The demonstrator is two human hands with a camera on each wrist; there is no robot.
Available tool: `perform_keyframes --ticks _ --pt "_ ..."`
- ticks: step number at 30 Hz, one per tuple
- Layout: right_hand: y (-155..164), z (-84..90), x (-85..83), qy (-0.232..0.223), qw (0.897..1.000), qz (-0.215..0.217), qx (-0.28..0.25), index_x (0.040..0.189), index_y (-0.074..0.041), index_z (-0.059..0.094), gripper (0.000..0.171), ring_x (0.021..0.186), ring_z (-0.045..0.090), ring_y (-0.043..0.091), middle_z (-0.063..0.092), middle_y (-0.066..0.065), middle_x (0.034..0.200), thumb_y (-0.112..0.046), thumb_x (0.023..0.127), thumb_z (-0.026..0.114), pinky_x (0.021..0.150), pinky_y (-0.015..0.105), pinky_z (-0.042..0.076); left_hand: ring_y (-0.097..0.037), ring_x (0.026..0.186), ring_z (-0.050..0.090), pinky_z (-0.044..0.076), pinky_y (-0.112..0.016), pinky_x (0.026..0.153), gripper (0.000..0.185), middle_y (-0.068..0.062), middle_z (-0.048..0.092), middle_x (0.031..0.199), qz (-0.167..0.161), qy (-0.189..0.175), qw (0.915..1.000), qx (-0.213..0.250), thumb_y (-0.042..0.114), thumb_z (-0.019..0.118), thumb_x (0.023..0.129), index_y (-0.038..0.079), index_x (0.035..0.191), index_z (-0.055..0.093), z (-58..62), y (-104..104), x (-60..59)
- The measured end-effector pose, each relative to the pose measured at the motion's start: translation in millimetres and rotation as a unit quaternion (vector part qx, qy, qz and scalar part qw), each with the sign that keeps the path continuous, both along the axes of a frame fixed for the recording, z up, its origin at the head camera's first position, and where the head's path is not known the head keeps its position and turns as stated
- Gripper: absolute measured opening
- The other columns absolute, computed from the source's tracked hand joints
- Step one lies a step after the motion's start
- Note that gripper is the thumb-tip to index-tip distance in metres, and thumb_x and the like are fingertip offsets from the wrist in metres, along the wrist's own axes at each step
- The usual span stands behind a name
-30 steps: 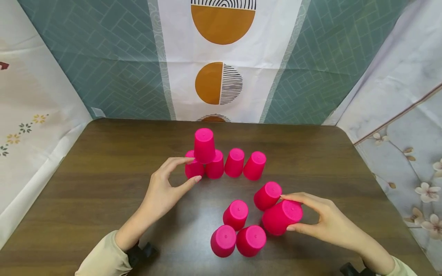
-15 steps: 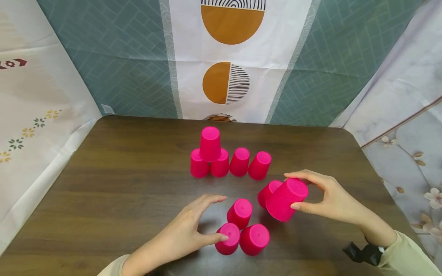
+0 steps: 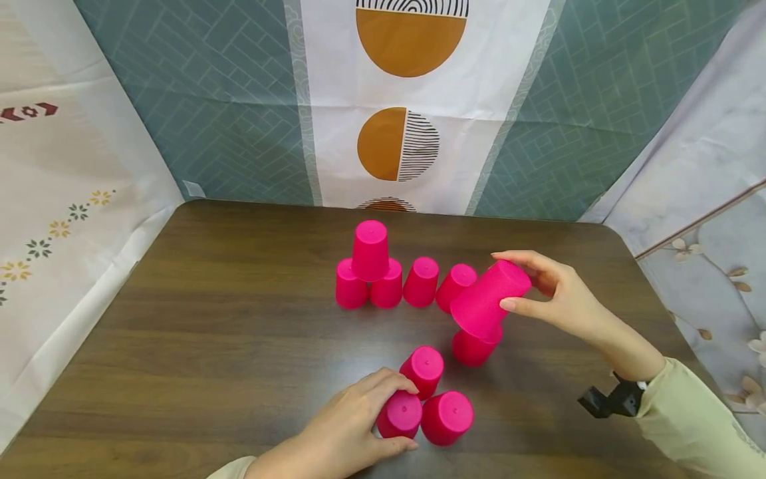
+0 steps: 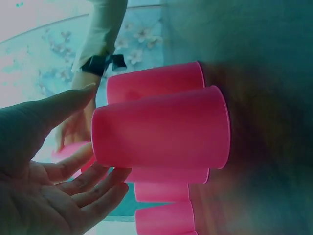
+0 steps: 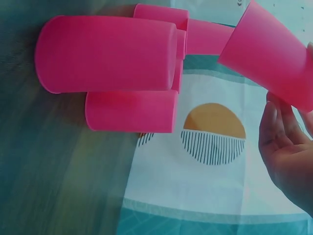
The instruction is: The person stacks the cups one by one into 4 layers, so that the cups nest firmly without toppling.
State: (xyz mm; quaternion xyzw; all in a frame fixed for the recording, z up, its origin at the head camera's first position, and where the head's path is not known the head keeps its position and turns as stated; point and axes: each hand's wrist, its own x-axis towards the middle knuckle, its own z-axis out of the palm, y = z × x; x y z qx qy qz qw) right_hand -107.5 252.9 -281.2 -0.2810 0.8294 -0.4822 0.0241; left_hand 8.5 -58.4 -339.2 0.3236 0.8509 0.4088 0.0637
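Pink cup (image 3: 487, 299) held aloft: the right grip (image 3: 562, 299) pinches it near its closed base, mouth tilted down and leftward, above an upturned lower cup (image 3: 471, 351) on the desk (image 3: 251, 326). It looks like thin, smooth plastic, so probably light, fairly stiff and hard to break, yet apt to slip; a mild pinch on opposite sides should do, since squeezing might flex the wall.

Nearer the person, the left grip (image 3: 359, 422) is spread around a near-left cup (image 3: 401, 412); firm contact cannot be told. That cup would best be taken around its narrower upper part, clear of the middle cup (image 3: 426, 369) and near-right cup (image 3: 449, 417) just beside it.

Farther off, a row of four upturned cups (image 3: 421, 283) bears a stacked cup (image 3: 370, 251) across its left pair, likely easy to topple.
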Motion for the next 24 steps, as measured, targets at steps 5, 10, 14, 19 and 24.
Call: perform_keyframes --ticks 5,10,14,19,24 --pt "-14.6 -0.1 -17.0 -0.028 0.999 -0.02 -0.018 0.131 -0.007 0.05 0.057 0.097 0.061 0.012 0.058 -0.004 0.122 0.001 0.079 0.07 0.08 0.02 0.052 -0.003 0.096 0.054 0.05 -0.02 0.08 0.048 0.01 0.056 0.111 0.01 -0.014 0.9998 -0.007 0.027 0.078 0.076 0.018 0.116 0.054 -0.5 0.4 -0.5" --pt "-28.5 -2.0 -33.8 -0.028 0.998 -0.042 -0.029 0.132 -0.009 0.05 0.057 0.098 0.061 0.01 0.059 -0.005 0.119 -0.003 0.08 0.071 0.083 0.019 0.05 -0.001 0.093 0.054 0.05 -0.019 0.079 0.045 0.009 0.057 0.11 0.002 -0.025 0.9997 0.007 0.025 0.077 0.078 0.016 0.116 0.055 -4.5 0.8 -4.7" --pt "-36.9 -3.7 -43.7 -0.034 0.998 -0.054 -0.016 0.134 -0.013 0.049 0.058 0.101 0.059 0.01 0.057 -0.004 0.121 -0.01 0.081 0.072 0.085 0.019 0.049 0.0 0.092 0.054 0.049 -0.015 0.078 0.041 0.009 0.057 0.107 -0.018 -0.048 0.9979 0.039 0.022 0.076 0.079 0.016 0.114 0.056 -9.6 1.0 -8.7" --pt "-47.0 -6.2 -59.6 -0.06 0.997 -0.048 -0.001 0.135 -0.016 0.049 0.061 0.106 0.057 0.014 0.055 0.0 0.126 -0.017 0.08 0.074 0.085 0.023 0.049 0.0 0.087 0.055 0.05 -0.015 0.074 0.037 0.008 0.059 0.101 -0.026 -0.055 0.9967 0.053 0.021 0.078 0.076 0.014 0.108 0.061 -11.0 -0.9 -14.2" --pt "-54.7 -8.5 -79.1 -0.089 0.995 -0.042 -0.004 0.135 -0.018 0.049 0.06 0.11 0.055 0.015 0.055 0.002 0.127 -0.021 0.081 0.074 0.088 0.025 0.049 0.0 0.087 0.056 0.05 -0.017 0.076 0.036 0.011 0.061 0.096 -0.02 -0.081 0.9953 0.049 0.024 0.081 0.073 0.014 0.103 0.065 -9.0 -1.1 -19.1"
